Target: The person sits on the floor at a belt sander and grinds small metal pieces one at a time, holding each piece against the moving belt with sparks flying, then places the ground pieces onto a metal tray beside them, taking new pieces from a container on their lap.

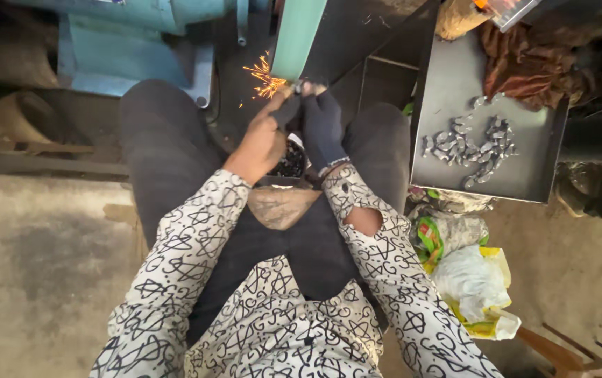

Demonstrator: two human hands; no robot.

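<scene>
I see my left hand (pixel 262 140), bare, and my right hand (pixel 322 126), in a dark glove, pinching one small metal piece (pixel 303 87) together against the lower edge of a green grinding belt (pixel 297 31). Sparks (pixel 262 77) fly left of the hands. A grey tray (pixel 448 91) of metal pieces (pixel 469 143) sits close on the right; bare floor (pixel 42 259) opens to the left.

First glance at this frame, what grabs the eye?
The orange sparks at top centre, where both hands press a small piece against the green belt: bare left hand, dark-gloved right hand. To the right, a grey tray holds a heap of small metal parts. The black-and-white patterned sleeves fill the lower frame.
</scene>
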